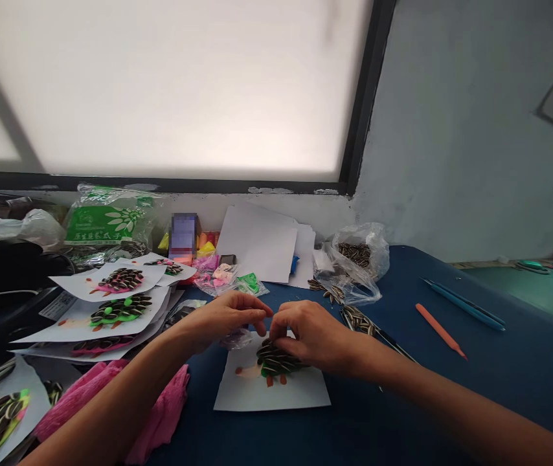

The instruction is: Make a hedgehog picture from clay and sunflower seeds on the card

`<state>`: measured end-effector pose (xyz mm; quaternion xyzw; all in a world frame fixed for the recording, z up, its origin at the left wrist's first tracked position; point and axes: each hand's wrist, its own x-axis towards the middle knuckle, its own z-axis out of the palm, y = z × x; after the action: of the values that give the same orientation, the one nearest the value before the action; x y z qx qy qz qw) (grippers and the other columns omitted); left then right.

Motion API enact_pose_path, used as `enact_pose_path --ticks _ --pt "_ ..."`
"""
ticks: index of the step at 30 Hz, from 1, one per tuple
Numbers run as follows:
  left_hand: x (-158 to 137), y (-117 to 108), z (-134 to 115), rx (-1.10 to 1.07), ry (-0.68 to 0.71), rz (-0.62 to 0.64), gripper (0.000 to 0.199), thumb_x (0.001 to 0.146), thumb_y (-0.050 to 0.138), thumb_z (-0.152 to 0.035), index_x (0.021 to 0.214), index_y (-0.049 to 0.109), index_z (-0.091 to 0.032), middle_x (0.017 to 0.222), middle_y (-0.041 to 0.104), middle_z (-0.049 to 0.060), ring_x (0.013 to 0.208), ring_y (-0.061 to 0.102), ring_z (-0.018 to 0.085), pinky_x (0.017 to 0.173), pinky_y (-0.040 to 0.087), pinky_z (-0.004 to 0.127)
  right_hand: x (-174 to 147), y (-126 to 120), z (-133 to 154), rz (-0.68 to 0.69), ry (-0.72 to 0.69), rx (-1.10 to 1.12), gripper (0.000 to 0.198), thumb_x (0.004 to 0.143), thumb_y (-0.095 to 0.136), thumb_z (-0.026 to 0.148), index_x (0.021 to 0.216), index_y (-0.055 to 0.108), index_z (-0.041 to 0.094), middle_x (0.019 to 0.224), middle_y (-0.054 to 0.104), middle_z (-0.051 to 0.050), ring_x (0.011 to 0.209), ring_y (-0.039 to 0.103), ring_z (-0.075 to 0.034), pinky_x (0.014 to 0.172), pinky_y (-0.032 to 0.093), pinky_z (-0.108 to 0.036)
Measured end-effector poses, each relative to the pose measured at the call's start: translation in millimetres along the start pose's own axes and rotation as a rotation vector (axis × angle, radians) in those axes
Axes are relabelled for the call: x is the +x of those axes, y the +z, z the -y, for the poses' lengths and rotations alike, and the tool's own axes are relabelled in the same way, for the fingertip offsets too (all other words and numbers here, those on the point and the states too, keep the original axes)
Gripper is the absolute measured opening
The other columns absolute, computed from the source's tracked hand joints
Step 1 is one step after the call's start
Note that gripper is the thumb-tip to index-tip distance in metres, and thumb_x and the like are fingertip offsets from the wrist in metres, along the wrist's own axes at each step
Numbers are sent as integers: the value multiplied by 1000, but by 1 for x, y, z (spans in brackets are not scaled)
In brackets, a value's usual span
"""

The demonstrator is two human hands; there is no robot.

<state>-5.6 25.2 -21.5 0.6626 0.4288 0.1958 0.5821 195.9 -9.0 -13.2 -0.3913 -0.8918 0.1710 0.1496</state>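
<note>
A hedgehog picture of green clay and striped sunflower seeds (276, 362) lies on a white paper sheet (300, 395) in front of me. It has small brown feet and a pale snout with a brown nose. My right hand (305, 330) is over the top of the seeds, its fingers curled and pinched together; whatever is between the fingertips is hidden. Just left of it, my left hand (232, 317) hovers above the sheet's upper edge with fingers apart, nothing visible in them. A small clear plastic wrapper (236, 339) lies under my left hand.
Finished-looking hedgehog cards (125, 310) are stacked at left, by a pink cloth (164, 408). Behind are clay packets (218, 275), blank paper (257, 239) and a bag of seeds (354, 255). On the right lie an orange marker (441, 331) and blue tweezers-like tool (465, 305).
</note>
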Motion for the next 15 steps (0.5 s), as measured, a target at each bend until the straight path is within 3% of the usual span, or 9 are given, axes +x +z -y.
enact_pose_path --ticks 15 --pt "2 3 -1 -64 4 -56 38 73 70 -48 92 71 -15 75 68 0 42 35 5 39 24 19 0 -3 2 -78 -16 -6 14 85 62 9 86 74 16 82 66 -4 73 57 -14 66 41 -25"
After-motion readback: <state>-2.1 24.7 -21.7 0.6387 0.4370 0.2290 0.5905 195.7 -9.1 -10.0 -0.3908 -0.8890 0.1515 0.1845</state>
